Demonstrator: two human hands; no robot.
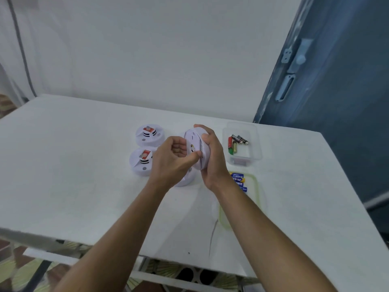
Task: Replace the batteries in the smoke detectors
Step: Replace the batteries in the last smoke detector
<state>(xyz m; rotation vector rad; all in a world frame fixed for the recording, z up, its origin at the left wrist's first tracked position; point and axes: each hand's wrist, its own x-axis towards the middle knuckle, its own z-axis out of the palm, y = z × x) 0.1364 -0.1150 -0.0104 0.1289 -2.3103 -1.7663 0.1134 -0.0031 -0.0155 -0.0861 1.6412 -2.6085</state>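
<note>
Round white plastic smoke detector (194, 144), on edge: our right-hand grip (212, 157) clasps its rim; left-hand grip (174, 157), nine o'clock, pinches its face.

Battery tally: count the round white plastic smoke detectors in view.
4. On the white table, left of the hands: the far detector and near detector. The held detector stands on edge between left hand and right hand. The fourth detector lies partly hidden beneath them.
</note>
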